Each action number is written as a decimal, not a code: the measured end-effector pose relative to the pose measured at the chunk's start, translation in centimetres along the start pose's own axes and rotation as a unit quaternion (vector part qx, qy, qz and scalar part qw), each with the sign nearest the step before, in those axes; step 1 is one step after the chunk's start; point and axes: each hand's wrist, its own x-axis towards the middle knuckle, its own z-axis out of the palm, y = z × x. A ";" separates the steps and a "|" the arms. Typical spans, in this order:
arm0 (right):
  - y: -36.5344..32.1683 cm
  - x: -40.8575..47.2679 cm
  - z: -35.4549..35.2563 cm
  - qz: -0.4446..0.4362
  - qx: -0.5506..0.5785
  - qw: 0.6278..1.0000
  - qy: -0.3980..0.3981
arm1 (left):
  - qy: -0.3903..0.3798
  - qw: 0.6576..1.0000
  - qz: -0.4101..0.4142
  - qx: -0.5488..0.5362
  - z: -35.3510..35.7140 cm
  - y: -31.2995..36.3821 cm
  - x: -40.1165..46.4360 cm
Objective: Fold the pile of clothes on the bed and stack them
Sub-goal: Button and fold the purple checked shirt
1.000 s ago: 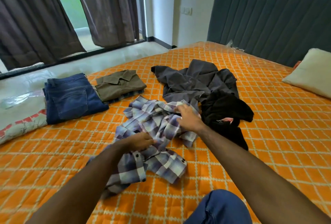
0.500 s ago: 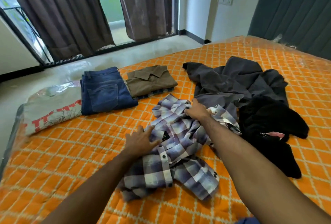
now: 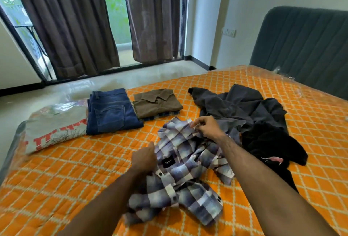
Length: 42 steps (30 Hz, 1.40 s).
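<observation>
**On orange quilted bed, plaid shirt mid-bed**

Mid-bed [image 3: 56, 175] I see the crumpled plaid shirt [image 3: 180, 169]. My right hand [image 3: 207, 128] pinches its far edge; left hand [image 3: 144, 158] grips its left side, fingers curled. Along the bed's far-left edge: folded grey tee [image 3: 54, 126], jeans [image 3: 111, 111], olive shirt [image 3: 156, 102]. Unfolded grey garment [image 3: 235, 105] and black garment [image 3: 271, 141] lie right. Dark curtains [image 3: 75, 19], padded headboard [image 3: 305, 43] behind.

We see dark curtains [image 3: 71, 24] over the glass door [image 3: 116, 9], a grey headboard [image 3: 305, 45], a wall switch [image 3: 228, 32] and pale floor [image 3: 131, 79].
</observation>
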 end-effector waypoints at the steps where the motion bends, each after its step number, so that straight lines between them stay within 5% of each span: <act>1: -0.4 -0.5 -0.5 0.002 0.011 1.000 0.006 | 0.033 0.999 0.001 0.003 -1.2 -1.2 -0.6; 5: -2.5 -2.5 -1.7 -0.016 0.053 0.998 0.014 | 0.139 0.981 -0.016 -0.133 -7.4 -5.6 -2.9; 14: -11.2 -7.2 -6.0 -0.117 0.091 0.989 0.023 | 0.337 0.828 -0.021 -0.447 -20.8 -8.9 -6.0; 18: -16.0 -7.4 -8.3 -0.185 0.087 0.975 0.092 | 0.402 0.767 0.039 -0.499 -25.6 -10.2 -7.5; 24: -22.6 -8.4 -10.5 -0.202 0.076 0.963 0.160 | 0.423 0.757 0.104 -0.487 -31.6 -12.3 -9.9; 26: -24.2 -8.7 -10.6 -0.191 0.074 0.963 0.174 | 0.436 0.750 0.107 -0.486 -33.2 -12.4 -10.6; 31: -27.4 -10.0 -10.2 -0.158 0.125 0.950 0.240 | 0.484 0.671 0.044 -0.560 -35.6 -12.7 -11.8; 34: -29.8 -11.1 -10.2 -0.184 0.188 0.924 0.276 | 0.513 0.677 0.058 -0.525 -36.5 -12.9 -12.7; 37: -32.0 -11.8 -11.2 -0.203 0.214 0.922 0.250 | 0.506 0.724 0.072 -0.464 -37.5 -13.4 -13.5; 42: -32.4 -12.4 -12.7 -0.193 0.165 0.953 0.168 | 0.358 0.780 0.118 -0.500 -38.5 -13.7 -15.3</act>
